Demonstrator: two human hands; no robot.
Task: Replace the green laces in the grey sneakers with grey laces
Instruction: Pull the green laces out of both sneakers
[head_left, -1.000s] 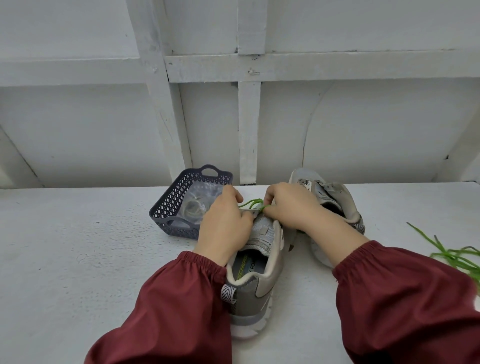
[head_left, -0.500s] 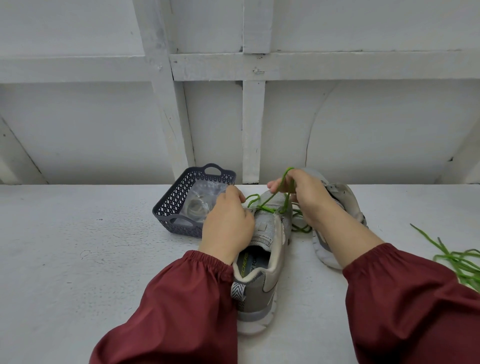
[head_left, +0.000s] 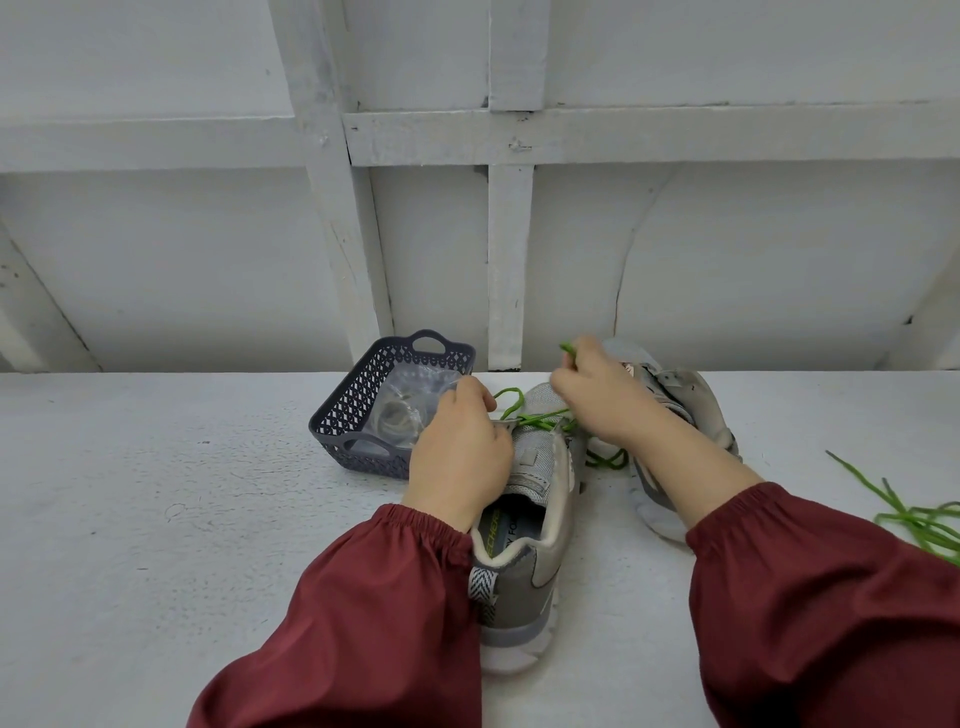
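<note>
A grey sneaker (head_left: 524, 566) lies in front of me, heel toward me. My left hand (head_left: 460, 452) grips its left side near the eyelets. A green lace (head_left: 540, 415) runs loosely across its toe end and trails to the table on the right. My right hand (head_left: 602, 395) pinches that lace, a green loop sticking out above the fingers. The second grey sneaker (head_left: 691, 410) lies behind my right forearm, partly hidden. A clear bag of grey laces (head_left: 400, 405) sits in the basket.
A dark grey plastic basket (head_left: 343, 415) stands left of the sneakers. Another green lace (head_left: 914, 514) lies loose at the right edge of the white table (head_left: 156, 519). A white panelled wall rises right behind.
My right hand has lifted the green lace up and away from the sneaker's toe, drawing more of it out. My left hand has stayed on the shoe.
</note>
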